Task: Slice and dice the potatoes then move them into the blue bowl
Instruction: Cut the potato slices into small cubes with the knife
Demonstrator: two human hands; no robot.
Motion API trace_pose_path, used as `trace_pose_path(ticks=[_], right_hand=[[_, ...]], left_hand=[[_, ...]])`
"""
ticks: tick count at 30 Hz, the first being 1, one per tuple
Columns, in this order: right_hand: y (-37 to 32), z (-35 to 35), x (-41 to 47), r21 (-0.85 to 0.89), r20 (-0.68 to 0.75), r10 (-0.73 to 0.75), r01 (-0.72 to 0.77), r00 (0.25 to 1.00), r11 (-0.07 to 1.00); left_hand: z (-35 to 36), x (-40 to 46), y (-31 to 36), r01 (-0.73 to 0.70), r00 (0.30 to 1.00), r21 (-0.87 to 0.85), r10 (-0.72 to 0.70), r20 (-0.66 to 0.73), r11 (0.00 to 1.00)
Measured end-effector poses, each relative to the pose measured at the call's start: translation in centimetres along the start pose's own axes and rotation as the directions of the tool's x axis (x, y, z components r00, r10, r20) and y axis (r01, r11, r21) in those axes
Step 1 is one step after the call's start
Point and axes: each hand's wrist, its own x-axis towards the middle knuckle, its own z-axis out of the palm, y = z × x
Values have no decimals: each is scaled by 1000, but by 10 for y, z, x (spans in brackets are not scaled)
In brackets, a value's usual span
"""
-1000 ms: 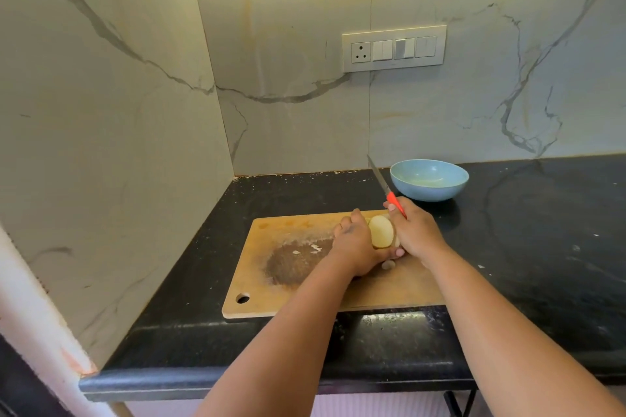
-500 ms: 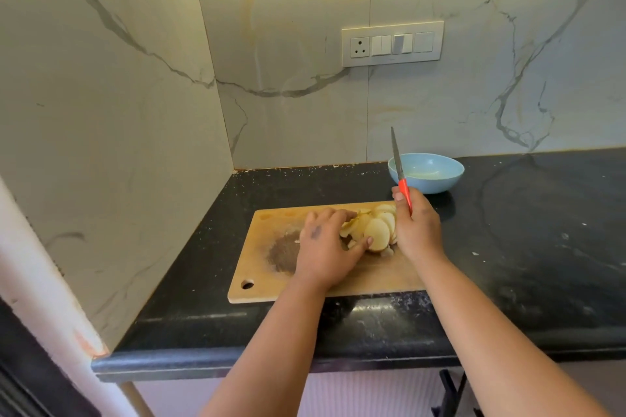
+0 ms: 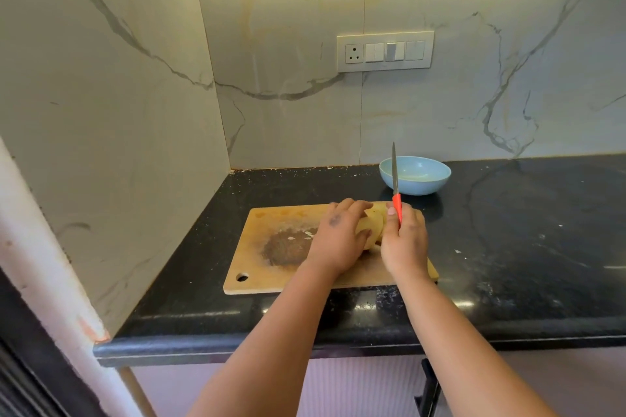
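Note:
Pale potato slices (image 3: 372,226) lie bunched on the wooden cutting board (image 3: 271,267). My left hand (image 3: 338,240) curls over their left side and holds them together. On their right, my right hand (image 3: 404,244) grips a knife (image 3: 395,179) by its orange handle, with the blade pointing up and away toward the wall. The light blue bowl (image 3: 416,175) stands on the black counter just behind the board's far right corner; no potato pieces show inside it. Most of the slices are hidden between my hands.
The black counter (image 3: 528,240) runs to the right and ends in a corner at the left wall. A dark worn patch and small scraps mark the board's middle. A socket and switch panel (image 3: 385,51) sits on the back wall.
The slices that lay fanned out half a second ago are now gathered between my hands. My left hand has closed over them. The knife stays upright in my right hand.

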Motion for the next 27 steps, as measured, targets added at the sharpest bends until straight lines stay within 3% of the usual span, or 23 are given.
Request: trace_pose_path(ticks=[4, 8, 11, 13, 15, 17, 20, 23, 27], right_hand=[[-4, -4, -4, -22, 33, -2, 2, 999, 1000], [-9, -4, -17, -37, 49, -84, 86, 995, 996], [-15, 3, -31, -61, 68, -189, 193, 980, 979], [-19, 10, -43, -102, 131, -283, 296, 950, 950], [-23, 14, -55, -161, 217, -333, 371, 918, 915], [-26, 16, -65, -247, 319, -335, 419, 887, 874], [-33, 14, -74, -304, 365, -246, 364, 898, 880], [-36, 12, -88, -230, 272, -191, 257, 943, 939], [-41, 14, -110, -237, 259, -226, 289, 939, 928]], left_hand=[[-24, -12, 2, 193, 963, -392, -249, -99, 899], [-66, -20, -24, 303, 898, -553, -427, -106, 776], [-83, -20, -49, 432, 855, -484, -517, -50, 761], [-83, -22, -57, 519, 842, -358, -536, 59, 776], [-81, -27, -61, 524, 851, -138, -511, 121, 840], [-82, -33, -59, 505, 863, -84, -499, 82, 859], [-86, -45, -50, 475, 876, -31, -469, 117, 879], [-78, -63, -44, 428, 864, 106, -441, 244, 897], [-70, -82, -43, 344, 918, 174, -370, 144, 923]])
